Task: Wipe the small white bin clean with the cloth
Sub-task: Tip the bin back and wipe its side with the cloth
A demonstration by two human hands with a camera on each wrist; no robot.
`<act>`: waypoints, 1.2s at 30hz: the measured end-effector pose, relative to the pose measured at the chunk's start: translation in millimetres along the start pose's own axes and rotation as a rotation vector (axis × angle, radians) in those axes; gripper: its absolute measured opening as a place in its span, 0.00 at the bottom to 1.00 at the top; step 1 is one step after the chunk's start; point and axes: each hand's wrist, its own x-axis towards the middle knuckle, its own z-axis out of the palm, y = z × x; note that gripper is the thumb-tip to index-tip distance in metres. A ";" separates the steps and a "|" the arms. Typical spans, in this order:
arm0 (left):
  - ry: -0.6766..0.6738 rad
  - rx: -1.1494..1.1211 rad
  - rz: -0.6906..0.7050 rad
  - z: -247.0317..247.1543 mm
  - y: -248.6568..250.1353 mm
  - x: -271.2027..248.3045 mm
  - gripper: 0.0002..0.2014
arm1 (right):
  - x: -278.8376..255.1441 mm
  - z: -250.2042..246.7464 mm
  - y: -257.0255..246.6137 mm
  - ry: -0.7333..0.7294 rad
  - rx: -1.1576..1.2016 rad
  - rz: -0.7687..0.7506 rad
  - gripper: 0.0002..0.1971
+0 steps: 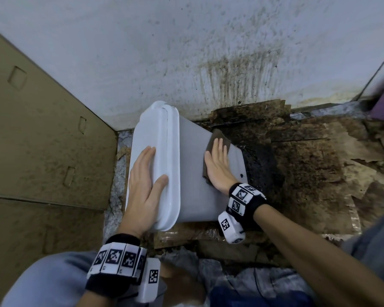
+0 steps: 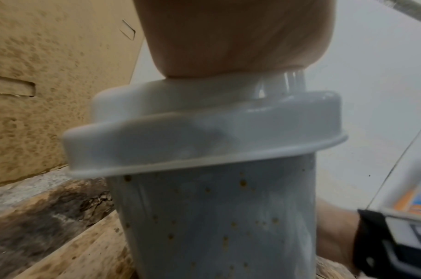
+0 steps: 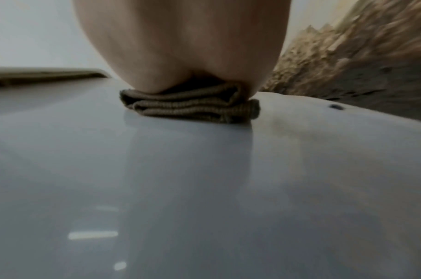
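The small white bin (image 1: pixel 193 180) lies tipped on its side on the floor, its lid (image 1: pixel 155 138) facing left. My left hand (image 1: pixel 145 180) rests flat on the lid with straight fingers, thumb along the lid's rim. My right hand (image 1: pixel 217 162) presses a folded brown cloth (image 1: pixel 216 137) flat against the bin's upturned side. In the right wrist view the folded cloth (image 3: pixel 193 105) sits squeezed under my palm on the glossy bin wall (image 3: pixel 180 179). The left wrist view shows the bin's lower side (image 2: pixel 216 217) dotted with small brown specks.
Stained, torn cardboard (image 1: pixel 297 165) covers the floor right of the bin, with a dark wet patch (image 1: pixel 262 165) near its base. A dirty white wall (image 1: pixel 186 52) rises behind. A large cardboard box (image 1: pixel 42 129) stands at left. My knees fill the bottom.
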 end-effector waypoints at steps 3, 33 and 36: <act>0.003 0.006 -0.004 0.3 -1.1 0.1 0.31 | 0.6 6.7 -29.1 -0.031 0.031 -0.160 0.29; 0.022 -0.002 0.011 -0.6 -6.3 0.1 0.29 | 1.8 4.6 -31.0 -0.003 -0.058 -0.197 0.26; 0.024 -0.002 0.010 -0.5 -6.9 0.5 0.29 | -4.1 16.0 -50.0 -0.016 0.076 -0.242 0.28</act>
